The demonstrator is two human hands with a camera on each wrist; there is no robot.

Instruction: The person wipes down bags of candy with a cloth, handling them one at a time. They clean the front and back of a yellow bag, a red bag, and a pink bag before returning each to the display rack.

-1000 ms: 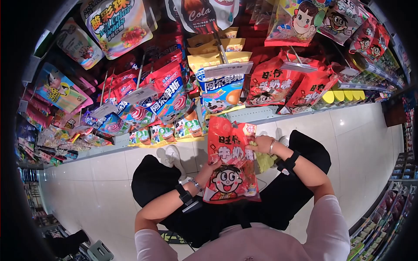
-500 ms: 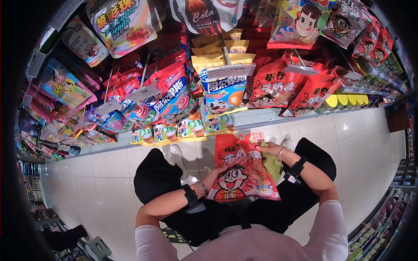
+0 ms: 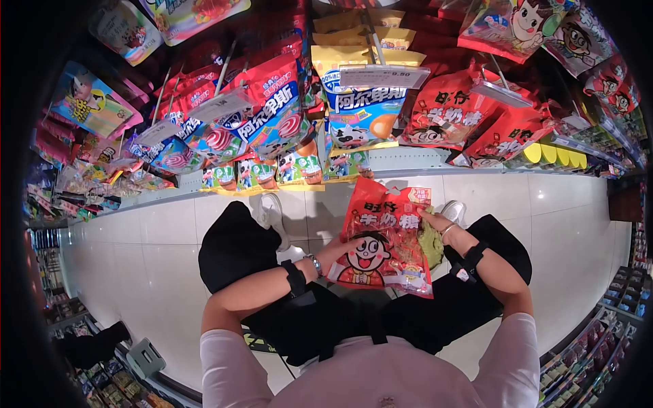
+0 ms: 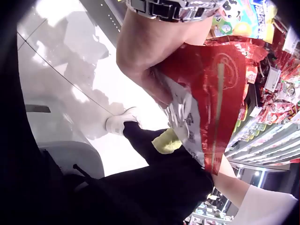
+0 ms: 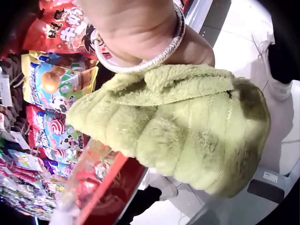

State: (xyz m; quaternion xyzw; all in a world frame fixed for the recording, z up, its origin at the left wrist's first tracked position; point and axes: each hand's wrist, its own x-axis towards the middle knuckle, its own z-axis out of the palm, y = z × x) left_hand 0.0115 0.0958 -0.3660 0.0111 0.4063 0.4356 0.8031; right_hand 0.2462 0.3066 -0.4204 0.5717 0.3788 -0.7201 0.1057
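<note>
Reads 旺仔牛奶糖 across the upper half of the red bag [image 3: 384, 238] nearest the camera. Repeats as 旺仔牛奶糖 on the hanging red bags [image 3: 441, 115]. Shows 阿尔卑斯 in white on the blue bag [image 3: 364, 115], and 9.90 on the price tag [image 3: 384, 76] above it. Elsewhere too small to read.

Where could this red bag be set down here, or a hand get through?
Bare floor tiles spread left of the left knee, in front of the bottom shelf, and again right of the right knee. The hanging packets above overlap tightly, no gap. The left hand and right hand both hold the red bag, with a green cloth.
</note>
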